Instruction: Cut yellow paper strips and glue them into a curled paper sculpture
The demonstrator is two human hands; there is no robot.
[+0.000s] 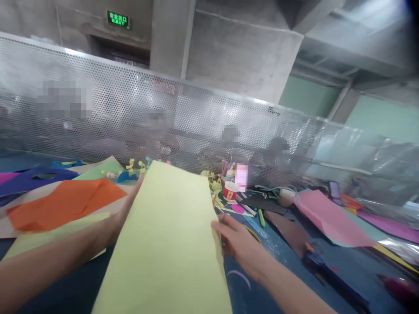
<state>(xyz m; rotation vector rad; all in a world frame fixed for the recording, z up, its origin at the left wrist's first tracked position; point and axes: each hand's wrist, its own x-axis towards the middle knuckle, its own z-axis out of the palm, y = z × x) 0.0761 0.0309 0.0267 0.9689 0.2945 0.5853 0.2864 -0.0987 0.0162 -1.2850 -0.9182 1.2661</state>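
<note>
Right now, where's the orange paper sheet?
Head view, left side: the orange sheet lies flat on the table, just left of the left hand and the yellow-green sheet.

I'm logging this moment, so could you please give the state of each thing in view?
Yellow sheet: lifted at a slant, held by both edges.
Left hand: gripping the sheet's left edge.
Right hand: gripping its right edge.
Orange sheet: lying creased on the table.
Pink sheet: lying folded.
Cup: upright.

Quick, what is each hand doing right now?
Left hand: holding the left edge of the yellow-green paper sheet.
Right hand: holding the sheet's right edge, fingers curled on it.
</note>
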